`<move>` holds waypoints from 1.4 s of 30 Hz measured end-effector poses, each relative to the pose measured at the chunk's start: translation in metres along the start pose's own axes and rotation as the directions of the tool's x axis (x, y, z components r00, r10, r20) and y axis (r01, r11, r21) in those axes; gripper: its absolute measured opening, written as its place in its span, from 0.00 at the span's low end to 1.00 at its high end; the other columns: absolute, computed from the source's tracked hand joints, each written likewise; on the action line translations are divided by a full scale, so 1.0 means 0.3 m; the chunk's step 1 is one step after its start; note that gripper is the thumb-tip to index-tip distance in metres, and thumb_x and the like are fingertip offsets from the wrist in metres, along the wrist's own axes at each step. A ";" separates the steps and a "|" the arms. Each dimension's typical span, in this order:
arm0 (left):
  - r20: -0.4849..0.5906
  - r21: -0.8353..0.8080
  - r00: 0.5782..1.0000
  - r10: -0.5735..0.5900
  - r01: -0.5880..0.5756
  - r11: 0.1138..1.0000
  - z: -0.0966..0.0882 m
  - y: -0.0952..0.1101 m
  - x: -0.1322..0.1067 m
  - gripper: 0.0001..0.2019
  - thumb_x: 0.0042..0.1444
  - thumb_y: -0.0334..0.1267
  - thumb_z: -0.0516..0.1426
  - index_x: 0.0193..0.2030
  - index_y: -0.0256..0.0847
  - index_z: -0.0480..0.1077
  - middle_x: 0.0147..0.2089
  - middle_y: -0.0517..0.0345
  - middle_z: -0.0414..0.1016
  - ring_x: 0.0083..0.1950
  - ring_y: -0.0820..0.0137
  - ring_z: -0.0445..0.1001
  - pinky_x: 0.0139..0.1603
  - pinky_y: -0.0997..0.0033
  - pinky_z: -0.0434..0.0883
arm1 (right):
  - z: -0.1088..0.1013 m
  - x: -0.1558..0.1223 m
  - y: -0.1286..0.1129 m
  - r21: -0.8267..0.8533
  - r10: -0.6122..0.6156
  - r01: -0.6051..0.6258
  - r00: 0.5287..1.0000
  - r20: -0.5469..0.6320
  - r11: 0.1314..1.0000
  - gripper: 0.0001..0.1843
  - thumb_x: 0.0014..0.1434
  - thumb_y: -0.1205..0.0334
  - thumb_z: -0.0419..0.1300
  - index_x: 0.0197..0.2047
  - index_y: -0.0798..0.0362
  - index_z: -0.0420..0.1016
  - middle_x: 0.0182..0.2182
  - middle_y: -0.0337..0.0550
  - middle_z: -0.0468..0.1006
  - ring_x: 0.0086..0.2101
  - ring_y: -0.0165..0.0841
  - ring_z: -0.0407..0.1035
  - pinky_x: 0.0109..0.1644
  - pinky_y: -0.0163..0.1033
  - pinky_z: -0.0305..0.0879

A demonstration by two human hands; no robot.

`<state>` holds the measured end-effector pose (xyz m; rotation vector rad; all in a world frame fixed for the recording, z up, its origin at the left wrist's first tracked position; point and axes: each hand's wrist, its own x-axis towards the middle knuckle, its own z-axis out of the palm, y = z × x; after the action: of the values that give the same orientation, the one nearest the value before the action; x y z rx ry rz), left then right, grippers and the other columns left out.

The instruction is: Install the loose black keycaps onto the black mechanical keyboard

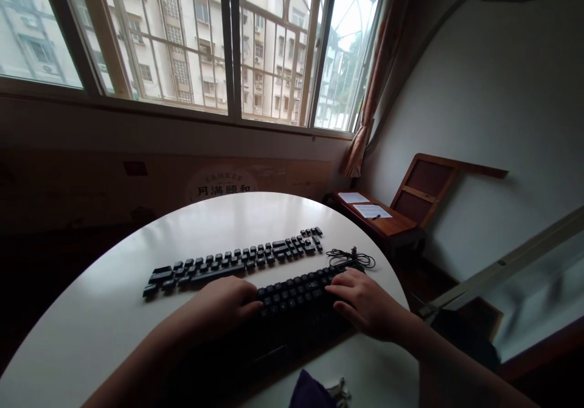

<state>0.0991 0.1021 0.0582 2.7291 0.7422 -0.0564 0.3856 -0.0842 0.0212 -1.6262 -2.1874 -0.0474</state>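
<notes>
A black keyboard (298, 297) lies at a slant on the round white table; its upper rows carry keycaps, while its lower part is dark and shows few details. My left hand (230, 298) is closed at the keyboard's left end, thumb and forefinger at the keys, the other fingers hidden. Over the right part, my right hand (362, 301) rests its fingertips on the keys, fingers apart and thumb stretched out. Beyond the keyboard, loose black keycaps (219, 263) stand in slanting rows. A coiled black cable (335, 255) lies near my right hand.
At the white table's (137, 335) near edge are a purple cloth (312, 391) and small metallic pieces (341, 391). A wooden chair or bench (387, 222) to the right bears paper sheets (371, 211) and a pen. Barred windows (274, 49) line the far wall.
</notes>
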 end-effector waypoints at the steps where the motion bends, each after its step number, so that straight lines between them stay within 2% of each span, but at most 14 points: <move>1: -0.003 0.000 1.000 0.003 -0.003 1.000 0.002 -0.003 -0.001 0.17 0.61 0.48 0.52 0.29 0.42 0.75 0.33 0.52 0.78 0.33 0.63 0.74 0.32 0.66 0.61 | -0.012 0.013 -0.006 -0.007 -0.002 0.003 1.000 0.017 1.000 0.23 0.74 0.49 0.49 0.56 0.54 0.77 0.47 0.52 0.76 0.47 0.46 0.68 0.61 0.55 0.61; 5: 0.008 -0.026 1.000 0.009 -0.008 1.000 0.002 -0.004 -0.008 0.17 0.60 0.49 0.52 0.31 0.43 0.76 0.33 0.52 0.79 0.33 0.62 0.75 0.31 0.66 0.61 | -0.047 0.069 -0.013 -0.017 -0.044 0.045 0.996 0.075 0.999 0.16 0.72 0.55 0.54 0.49 0.52 0.80 0.41 0.46 0.79 0.41 0.41 0.72 0.57 0.50 0.64; 8: -0.008 -0.054 1.000 0.017 -0.017 0.998 0.006 -0.007 -0.014 0.16 0.59 0.49 0.53 0.31 0.42 0.77 0.33 0.52 0.79 0.33 0.62 0.75 0.31 0.66 0.63 | -0.071 0.136 0.028 -0.041 -0.071 0.074 0.996 0.055 0.996 0.13 0.72 0.57 0.55 0.46 0.51 0.81 0.40 0.45 0.80 0.41 0.40 0.74 0.54 0.47 0.66; 11: -0.030 -0.056 0.999 0.023 -0.025 0.998 0.017 -0.017 -0.014 0.16 0.59 0.48 0.53 0.31 0.42 0.77 0.33 0.51 0.79 0.33 0.62 0.75 0.31 0.66 0.63 | -0.094 0.246 0.122 -0.083 -0.049 0.051 0.998 0.028 0.995 0.11 0.71 0.60 0.57 0.47 0.52 0.81 0.44 0.47 0.80 0.44 0.41 0.73 0.53 0.45 0.67; 15: -0.046 -0.046 0.999 0.025 -0.027 0.999 0.023 -0.021 -0.013 0.16 0.59 0.48 0.53 0.32 0.43 0.78 0.34 0.50 0.79 0.34 0.60 0.76 0.32 0.65 0.65 | -0.104 0.433 0.288 -0.145 0.020 -0.011 0.998 0.061 0.989 0.08 0.70 0.65 0.59 0.45 0.54 0.81 0.44 0.48 0.79 0.46 0.40 0.73 0.56 0.48 0.66; 18: -0.040 -0.047 0.999 0.013 -0.015 0.999 0.018 -0.014 -0.016 0.15 0.59 0.47 0.53 0.33 0.44 0.79 0.35 0.51 0.80 0.35 0.59 0.76 0.33 0.65 0.65 | -0.086 0.549 0.387 -0.175 0.072 -0.045 0.986 0.149 0.983 0.07 0.70 0.60 0.63 0.45 0.56 0.78 0.46 0.47 0.77 0.48 0.40 0.72 0.57 0.52 0.67; 22: -0.042 -0.088 0.999 0.009 -0.013 0.996 0.019 -0.015 -0.019 0.15 0.58 0.47 0.54 0.32 0.43 0.79 0.33 0.51 0.80 0.33 0.60 0.76 0.32 0.65 0.65 | -0.038 0.637 0.457 -0.173 0.093 -0.043 0.952 0.292 0.984 0.11 0.71 0.58 0.63 0.50 0.56 0.76 0.51 0.48 0.75 0.51 0.42 0.71 0.58 0.54 0.67; 26: -0.052 -0.062 0.998 0.019 -0.023 0.998 0.026 -0.021 -0.019 0.15 0.58 0.48 0.54 0.32 0.45 0.79 0.32 0.51 0.79 0.34 0.58 0.76 0.32 0.64 0.65 | 0.008 0.678 0.487 -0.180 0.105 -0.036 0.917 0.386 0.983 0.13 0.70 0.58 0.64 0.54 0.56 0.74 0.54 0.49 0.73 0.53 0.44 0.69 0.59 0.56 0.66; 33: -0.044 -0.069 0.999 0.029 -0.032 0.997 0.023 -0.021 -0.018 0.14 0.58 0.46 0.54 0.31 0.44 0.78 0.31 0.51 0.80 0.33 0.59 0.77 0.31 0.64 0.64 | 0.059 0.715 0.493 -0.196 0.155 -0.070 0.873 0.463 0.978 0.11 0.71 0.58 0.63 0.50 0.56 0.75 0.50 0.48 0.74 0.48 0.41 0.71 0.54 0.51 0.71; 38: -0.035 -0.061 0.999 0.026 -0.028 0.998 0.025 -0.026 -0.016 0.13 0.58 0.46 0.55 0.32 0.44 0.78 0.32 0.52 0.80 0.34 0.60 0.77 0.32 0.65 0.65 | 0.074 0.734 0.460 -0.180 0.138 -0.067 0.900 0.413 0.981 0.13 0.72 0.56 0.62 0.52 0.56 0.75 0.50 0.48 0.74 0.46 0.40 0.72 0.50 0.48 0.73; 42: -0.017 -0.053 1.000 0.024 -0.025 0.998 0.017 -0.023 -0.016 0.13 0.59 0.46 0.55 0.33 0.45 0.78 0.34 0.53 0.80 0.35 0.60 0.77 0.33 0.66 0.66 | 0.029 0.723 0.437 -0.145 0.086 -0.039 0.938 0.335 0.989 0.12 0.71 0.56 0.63 0.49 0.56 0.76 0.49 0.48 0.75 0.48 0.41 0.72 0.55 0.52 0.70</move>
<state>0.0919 0.1039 0.0518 2.6904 0.7039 -0.0082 0.4534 0.1570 0.0598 -1.8997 -2.4293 0.1156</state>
